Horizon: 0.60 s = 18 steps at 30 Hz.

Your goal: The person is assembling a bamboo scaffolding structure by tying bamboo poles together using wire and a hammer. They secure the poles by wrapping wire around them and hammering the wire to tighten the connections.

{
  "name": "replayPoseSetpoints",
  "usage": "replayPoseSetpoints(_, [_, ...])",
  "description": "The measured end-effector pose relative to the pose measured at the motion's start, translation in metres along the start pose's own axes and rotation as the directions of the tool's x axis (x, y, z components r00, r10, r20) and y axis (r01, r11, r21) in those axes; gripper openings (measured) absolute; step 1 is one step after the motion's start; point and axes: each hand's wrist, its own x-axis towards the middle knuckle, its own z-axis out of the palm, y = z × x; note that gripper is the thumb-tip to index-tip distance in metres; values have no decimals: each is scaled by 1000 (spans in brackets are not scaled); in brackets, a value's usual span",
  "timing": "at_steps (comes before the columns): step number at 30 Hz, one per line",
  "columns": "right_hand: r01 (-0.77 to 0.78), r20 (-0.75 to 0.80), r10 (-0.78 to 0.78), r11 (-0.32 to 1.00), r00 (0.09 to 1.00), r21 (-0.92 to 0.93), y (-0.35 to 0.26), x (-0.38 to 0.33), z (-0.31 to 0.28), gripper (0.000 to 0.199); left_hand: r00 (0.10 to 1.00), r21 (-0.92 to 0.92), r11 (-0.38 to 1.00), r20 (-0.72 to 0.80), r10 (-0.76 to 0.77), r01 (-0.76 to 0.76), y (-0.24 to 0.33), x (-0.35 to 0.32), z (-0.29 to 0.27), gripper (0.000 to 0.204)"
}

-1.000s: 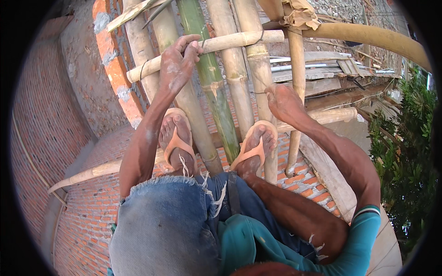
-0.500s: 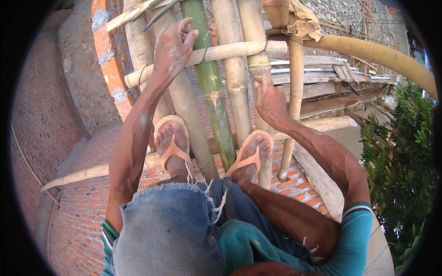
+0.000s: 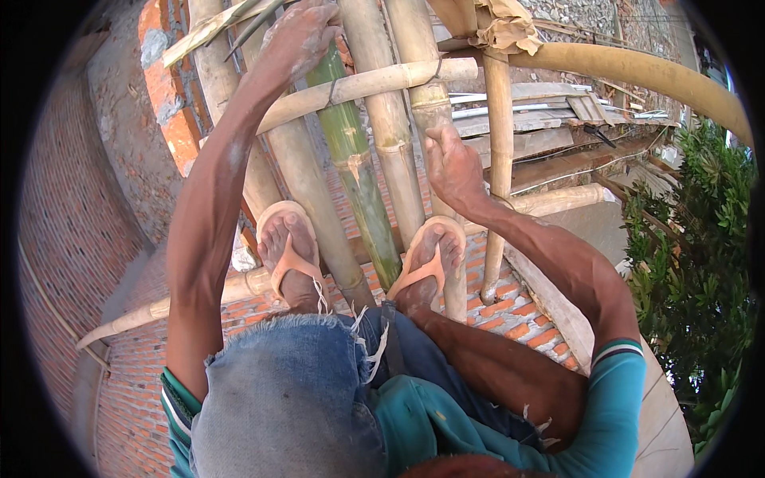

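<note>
My left hand point(image 3: 301, 38) reaches to the top of the view, its fingers bent over the upper part of a green bamboo pole point(image 3: 344, 143). Whatever lies between those fingers is hidden. Beside a pale bamboo pole point(image 3: 430, 99), my right hand point(image 3: 456, 166) is closed with thumb and forefinger together; anything in it is too small or covered. A pale bamboo crosspiece point(image 3: 374, 81) runs over the upright poles, with dark ties point(image 3: 436, 70) where it crosses them. My feet in orange sandals point(image 3: 293, 259) stand on the poles.
A thick bamboo rail point(image 3: 637, 76) curves off to the right from a post point(image 3: 500, 151) topped with crumpled brown paper point(image 3: 510, 30). Brickwork point(image 3: 526, 323) shows below through the gaps. Left is a brick wall point(image 3: 72, 199); leafy branches point(image 3: 685, 263) hang at right.
My left hand has moved farther up along the green pole, and its fingers are more curled. My right hand stays closed by the pale pole. The view has shifted slightly.
</note>
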Motion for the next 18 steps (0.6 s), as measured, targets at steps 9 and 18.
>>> replayPoseSetpoints(9, [-362, 247, 302, 898, 921, 252, -50, 55, -49, 33, 991, -358, 930, -129, 39, -83, 59, -50, 19, 13])
replayPoseSetpoints(18, [-413, 259, 330, 817, 908, 403, -70, 52, -46, 32, 918, -319, 918, -382, 105, -237, 74, -54, 43, 13])
